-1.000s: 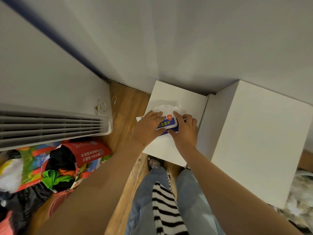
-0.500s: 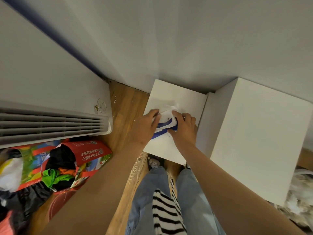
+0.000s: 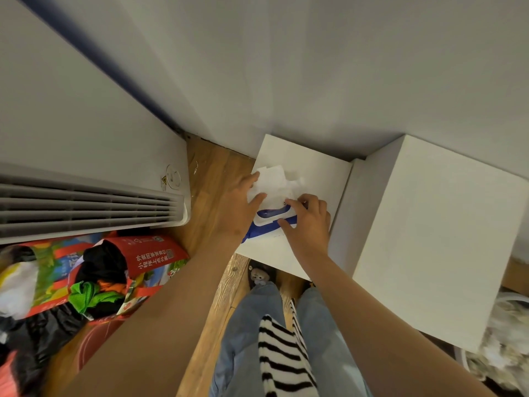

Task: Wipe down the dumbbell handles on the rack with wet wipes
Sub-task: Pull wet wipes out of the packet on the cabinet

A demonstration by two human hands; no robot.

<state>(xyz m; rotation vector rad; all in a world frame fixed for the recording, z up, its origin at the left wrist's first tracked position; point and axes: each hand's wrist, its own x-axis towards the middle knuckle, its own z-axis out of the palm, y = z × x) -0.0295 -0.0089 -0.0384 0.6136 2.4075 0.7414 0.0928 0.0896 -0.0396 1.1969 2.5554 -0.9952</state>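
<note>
Head view, one wipe, one pack, left hand, right hand

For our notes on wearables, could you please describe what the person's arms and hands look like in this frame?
The left forearm and right forearm are bare, with no sleeves in view. The left hand and right hand wear no gloves, and no watch, bracelet or ring is visible.

White Chinese characters run across the red bag, too small to read surely. A yellow triangular warning sticker sits on the air conditioner.
</note>
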